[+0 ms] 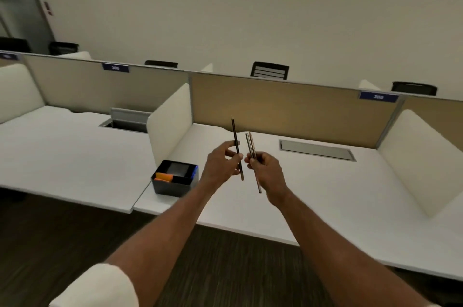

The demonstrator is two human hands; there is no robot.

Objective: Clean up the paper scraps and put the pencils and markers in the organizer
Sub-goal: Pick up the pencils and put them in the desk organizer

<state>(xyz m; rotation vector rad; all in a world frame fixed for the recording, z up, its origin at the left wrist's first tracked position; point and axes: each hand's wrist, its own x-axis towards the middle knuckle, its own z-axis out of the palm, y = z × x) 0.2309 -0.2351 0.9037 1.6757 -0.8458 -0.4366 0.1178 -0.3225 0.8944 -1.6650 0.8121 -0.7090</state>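
Note:
Both hands are raised over the white desk [325, 194]. My left hand [221, 163] pinches one dark pencil [235, 136], held nearly upright with its tip up. Close beside it, my right hand [266, 172] grips a small bundle of pencils [251, 145], also pointing up. A black organizer [175, 187] stands at the desk's front left corner, left of my left hand. An orange item [164, 177] lies in its left compartment. No paper scraps are in sight.
White side dividers [170, 121] and a tan back partition [288, 108] enclose the desk. A grey cable hatch [317, 150] is set into the desktop at the back. Another desk [62, 151] lies to the left. Dark floor runs below the front edge.

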